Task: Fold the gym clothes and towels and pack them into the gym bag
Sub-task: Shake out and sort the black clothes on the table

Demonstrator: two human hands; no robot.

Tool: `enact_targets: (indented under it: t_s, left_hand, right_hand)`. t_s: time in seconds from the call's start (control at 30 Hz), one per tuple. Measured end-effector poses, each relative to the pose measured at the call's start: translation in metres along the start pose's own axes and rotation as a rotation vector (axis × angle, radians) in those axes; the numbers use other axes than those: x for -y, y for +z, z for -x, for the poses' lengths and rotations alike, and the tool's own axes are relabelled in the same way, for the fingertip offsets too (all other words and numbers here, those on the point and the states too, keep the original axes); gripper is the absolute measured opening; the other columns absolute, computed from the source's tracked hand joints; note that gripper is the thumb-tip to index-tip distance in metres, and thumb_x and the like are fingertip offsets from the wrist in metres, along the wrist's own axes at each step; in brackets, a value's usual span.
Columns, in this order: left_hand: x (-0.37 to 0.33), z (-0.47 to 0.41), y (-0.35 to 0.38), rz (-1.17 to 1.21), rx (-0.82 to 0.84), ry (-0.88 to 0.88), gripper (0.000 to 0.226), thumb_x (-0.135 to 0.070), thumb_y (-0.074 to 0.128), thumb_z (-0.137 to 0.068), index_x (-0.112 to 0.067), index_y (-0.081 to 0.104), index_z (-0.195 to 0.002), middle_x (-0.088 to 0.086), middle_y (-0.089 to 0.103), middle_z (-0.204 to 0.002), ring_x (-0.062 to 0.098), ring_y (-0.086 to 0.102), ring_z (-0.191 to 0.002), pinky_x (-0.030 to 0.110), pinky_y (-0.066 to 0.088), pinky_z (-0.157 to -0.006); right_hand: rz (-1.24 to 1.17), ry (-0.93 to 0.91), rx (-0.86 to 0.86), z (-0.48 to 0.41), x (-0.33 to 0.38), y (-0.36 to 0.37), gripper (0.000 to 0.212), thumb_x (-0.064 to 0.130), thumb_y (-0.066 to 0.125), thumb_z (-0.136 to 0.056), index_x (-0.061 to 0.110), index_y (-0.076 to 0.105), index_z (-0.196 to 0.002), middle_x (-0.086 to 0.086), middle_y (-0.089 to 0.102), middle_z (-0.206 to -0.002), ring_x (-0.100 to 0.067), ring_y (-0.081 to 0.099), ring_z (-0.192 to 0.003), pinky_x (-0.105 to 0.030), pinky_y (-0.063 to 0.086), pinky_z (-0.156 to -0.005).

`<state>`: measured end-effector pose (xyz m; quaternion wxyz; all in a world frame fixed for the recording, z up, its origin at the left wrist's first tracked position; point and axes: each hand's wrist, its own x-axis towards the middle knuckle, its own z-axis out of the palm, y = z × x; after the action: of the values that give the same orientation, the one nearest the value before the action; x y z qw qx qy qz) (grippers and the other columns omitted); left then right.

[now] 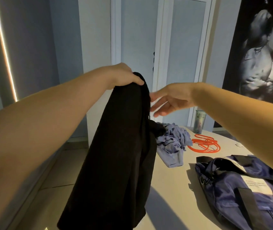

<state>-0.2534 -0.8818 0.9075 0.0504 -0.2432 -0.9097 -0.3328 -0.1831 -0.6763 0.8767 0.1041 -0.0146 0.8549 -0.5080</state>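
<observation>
Right now the left hand (124,75) is up at chest height, fingers curled over and pinching the top edge of a black cloth (115,155). Cloth hangs straight down from that grip in a long drape, folded roughly lengthwise, lower end dropping out of view at the bottom edge; can't tell if it's a towel or a garment. Right hand (170,100) is just beside the cloth's upper right edge, palm toward it, fingers spread and loose, holding nothing. Fingertips (154,97) sit v. close to the fabric, poss. brushing it, can't tell for sure.

Behind the cloth, on the pale table (174,188), a blue garment (174,141) lies crumpled, w/ a bit of black fabric (157,128) bunched on its left side. Just right of that, an orange cord (203,145) lies in loose loops, touching or nearly touching the garment's edge. Further back, a tumbler (199,121) stands upright near the table's far edge.

Bag (242,193), navy w/ black straps and a white label, lies slumped on the table at lower right, under the right forearm, apart from the garment and the cord. Can't tell if it's open.

Background: white doors (174,47), a lit strip (4,47) on the left wall, a b&w poster (265,47) at right.
</observation>
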Motion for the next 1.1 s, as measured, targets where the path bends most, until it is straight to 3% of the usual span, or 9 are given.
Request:
enact_targets:
  t_s: [0.13, 0.27, 0.4, 0.5, 0.57, 0.73, 0.93, 1.0, 1.1]
  left_hand:
    - [-0.006, 0.005, 0.018, 0.383, 0.119, 0.012, 0.045, -0.042, 0.073, -0.089, -0.008, 0.066, -0.117, 0.009, 0.074, -0.106, 0.021, 0.075, -0.091, 0.032, 0.06, -0.082]
    - [0.012, 0.009, 0.024, 0.515, 0.125, 0.072, 0.028, -0.023, 0.049, -0.104, -0.006, 0.06, -0.124, 0.013, 0.075, -0.087, 0.021, 0.065, -0.063, 0.026, 0.049, -0.054]
    - [0.043, 0.009, 0.037, 0.169, -0.01, 0.152, 0.034, -0.008, 0.058, -0.093, -0.017, 0.066, -0.124, 0.002, 0.074, -0.099, 0.016, 0.071, -0.083, 0.027, 0.059, -0.073]
    - [0.055, 0.017, 0.064, 0.279, 0.132, 0.165, 0.028, -0.011, 0.062, -0.096, -0.014, 0.066, -0.123, 0.002, 0.073, -0.111, 0.015, 0.073, -0.098, 0.034, 0.058, -0.094]
    - [0.057, 0.024, 0.089, 0.334, 0.222, 0.172, 0.026, -0.019, 0.063, -0.099, -0.013, 0.064, -0.124, 0.005, 0.073, -0.111, 0.016, 0.074, -0.096, 0.032, 0.058, -0.093]
    - [0.077, 0.03, 0.137, 0.161, 0.37, 0.204, 0.044, -0.032, 0.073, -0.089, -0.022, 0.063, -0.131, -0.006, 0.074, -0.109, 0.011, 0.07, -0.1, 0.029, 0.055, -0.093]
    - [0.097, 0.043, 0.206, 0.106, 0.425, 0.156, 0.013, -0.034, 0.07, -0.093, -0.024, 0.068, -0.085, -0.016, 0.063, -0.078, -0.003, 0.058, -0.07, 0.018, 0.042, -0.068]
    - [0.1, 0.041, 0.218, 0.202, 0.367, 0.13, 0.032, -0.026, 0.065, -0.097, -0.019, 0.055, -0.068, -0.011, 0.05, -0.06, 0.0, 0.047, -0.053, 0.024, 0.038, -0.059]
    - [0.092, 0.029, 0.209, 0.234, 0.191, 0.112, 0.035, -0.033, 0.053, -0.101, -0.008, 0.054, -0.077, 0.006, 0.054, -0.07, 0.017, 0.053, -0.065, 0.04, 0.044, -0.067]
  right_hand:
    - [-0.362, -0.045, 0.066, -0.006, -0.001, 0.012, 0.077, 0.058, 0.073, -0.079, 0.005, 0.052, -0.132, -0.026, 0.064, -0.127, -0.044, 0.068, -0.109, -0.051, 0.054, -0.098]
    - [-0.408, -0.137, -0.016, -0.015, -0.014, 0.009, 0.031, 0.023, 0.059, -0.099, 0.002, 0.06, -0.122, -0.017, 0.069, -0.117, -0.026, 0.071, -0.102, -0.039, 0.059, -0.09]
    - [-0.401, -0.2, -0.111, -0.012, -0.018, 0.003, 0.033, -0.007, 0.04, -0.097, 0.004, 0.063, -0.118, -0.018, 0.067, -0.124, -0.023, 0.067, -0.105, -0.035, 0.058, -0.094]
    - [-0.397, -0.217, -0.275, -0.012, -0.012, 0.008, 0.03, -0.002, 0.043, -0.103, 0.008, 0.065, -0.119, -0.011, 0.071, -0.102, -0.017, 0.069, -0.083, -0.023, 0.057, -0.068]
    - [-0.389, -0.188, -0.401, -0.02, -0.014, 0.014, 0.028, -0.003, 0.042, -0.102, 0.005, 0.067, -0.113, -0.008, 0.064, -0.082, -0.011, 0.053, -0.06, -0.021, 0.045, -0.06]
    - [-0.26, -0.053, -0.54, -0.03, -0.021, 0.015, 0.026, 0.0, 0.045, -0.101, 0.003, 0.071, -0.104, -0.006, 0.063, -0.071, -0.01, 0.047, -0.052, -0.021, 0.04, -0.055]
    - [-0.246, -0.068, -0.549, -0.029, -0.026, 0.011, 0.026, 0.0, 0.047, -0.101, 0.003, 0.072, -0.104, -0.007, 0.066, -0.075, -0.012, 0.052, -0.059, -0.024, 0.047, -0.063]
    - [-0.19, -0.082, -0.56, -0.027, -0.029, 0.006, 0.026, -0.001, 0.048, -0.1, 0.005, 0.073, -0.103, -0.008, 0.069, -0.08, -0.014, 0.059, -0.065, -0.023, 0.052, -0.067]
    - [0.156, -0.111, -0.667, -0.025, -0.042, -0.007, 0.025, -0.003, 0.052, -0.097, 0.009, 0.075, -0.1, -0.008, 0.074, -0.096, -0.021, 0.07, -0.086, -0.026, 0.058, -0.081]
